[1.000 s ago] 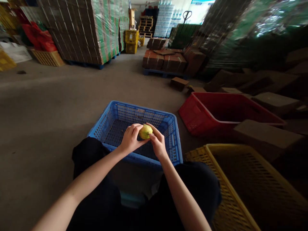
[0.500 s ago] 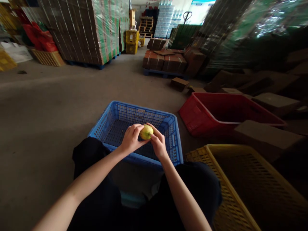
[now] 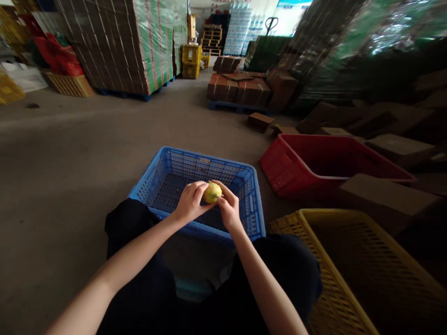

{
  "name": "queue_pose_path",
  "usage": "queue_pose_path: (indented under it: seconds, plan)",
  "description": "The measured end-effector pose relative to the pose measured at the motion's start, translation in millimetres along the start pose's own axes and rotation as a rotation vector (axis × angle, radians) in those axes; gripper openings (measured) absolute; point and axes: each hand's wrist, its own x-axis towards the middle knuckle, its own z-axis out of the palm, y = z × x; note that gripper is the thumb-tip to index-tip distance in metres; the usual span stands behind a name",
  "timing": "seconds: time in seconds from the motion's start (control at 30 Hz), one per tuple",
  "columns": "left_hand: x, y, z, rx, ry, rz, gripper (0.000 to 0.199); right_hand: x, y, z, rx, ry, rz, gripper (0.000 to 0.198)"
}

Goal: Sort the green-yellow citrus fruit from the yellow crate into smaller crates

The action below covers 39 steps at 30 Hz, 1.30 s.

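One fruit (image 3: 212, 192) was observed in the head view, pinched jointly between the left hand (image 3: 190, 200) and the right hand (image 3: 229, 207), over the blue crate (image 3: 254, 200). To the right of that crate, a red tub (image 3: 287, 168) was noted, with a yellow crate (image 3: 324, 261) placed nearer.

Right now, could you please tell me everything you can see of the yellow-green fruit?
The fruit is roundish, with unevenly coloured yellow-green skin and a darker spot, possibly its stem end, on the side facing the wearer, near the right thumb. It is held between the left hand and the right hand, fingers touching both sides, over the open blue crate. Its underside and far side are hidden.
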Motion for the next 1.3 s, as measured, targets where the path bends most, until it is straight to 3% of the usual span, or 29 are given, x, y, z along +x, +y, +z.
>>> queue_pose_path:
  seconds: [0.17,0.3,0.4,0.6,0.73,0.83,0.93,1.03,1.3]
  plan:
    - [1,0,2,-0.096,-0.058,-0.113,0.051,2,-4,4,-0.064,0.069,0.061,0.047]
    - [4,2,1,-0.224,-0.223,-0.306,0.055,5,0,4,-0.162,0.160,0.201,0.033]
    - [6,4,-1,-0.272,-0.378,-0.394,0.046,7,5,3,-0.140,0.181,0.355,0.031]
    - [15,2,-7,-0.298,-0.590,-0.471,0.031,8,8,7,-0.056,0.064,0.684,0.038]
    - [16,-4,-4,-0.320,-0.597,-0.584,0.040,7,6,12,0.036,-0.048,0.784,0.045]
    - [17,-9,-1,-0.378,-0.552,-0.699,0.038,7,6,12,0.124,-0.092,0.748,0.039]
    - [19,-11,-1,-0.517,-0.500,-0.719,0.032,6,7,10,0.144,-0.090,0.650,0.038]
    - [22,-12,-5,-0.592,-0.453,-0.690,0.026,6,5,7,0.124,-0.087,0.553,0.042]
    - [25,-16,-12,-0.412,-0.351,-0.504,0.013,12,-1,-6,0.010,-0.017,0.496,0.057]
